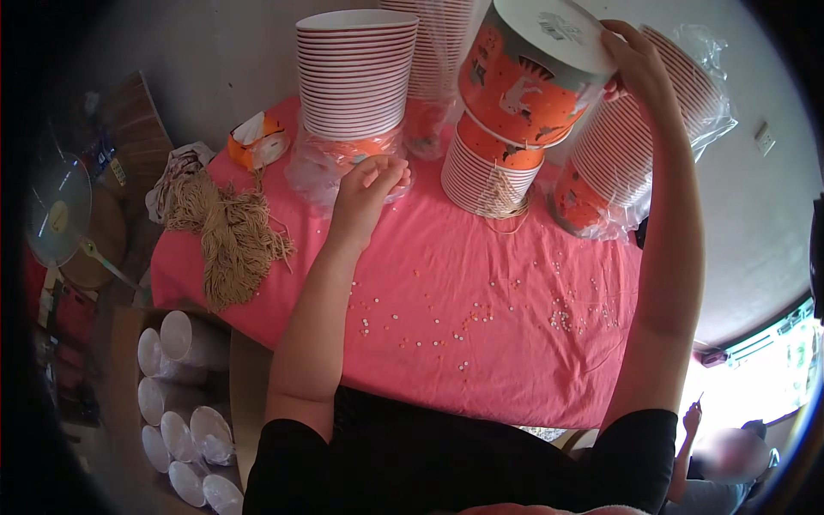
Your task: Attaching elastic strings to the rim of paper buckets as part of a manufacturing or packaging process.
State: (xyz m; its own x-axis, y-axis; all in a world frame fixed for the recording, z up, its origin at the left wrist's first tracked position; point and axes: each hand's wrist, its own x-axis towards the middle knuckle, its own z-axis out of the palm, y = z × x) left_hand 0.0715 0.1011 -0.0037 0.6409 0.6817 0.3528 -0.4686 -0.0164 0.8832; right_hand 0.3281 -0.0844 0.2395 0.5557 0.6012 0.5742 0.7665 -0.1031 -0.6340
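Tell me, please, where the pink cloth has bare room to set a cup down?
The pink cloth is barest along its near edge, with only scattered beads. Some room lies between the twine bundle and left hand. The far edge is crowded with cup stacks.

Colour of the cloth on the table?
Pink tablecloth, strewn with small pale beads; head view shows it best.

There are two hands, the left and the right. Four stacks of cups stand on one pink table: one at the left, one behind, one in the middle, one at the right. One bundle of string lies there. There are too many little beads to count.
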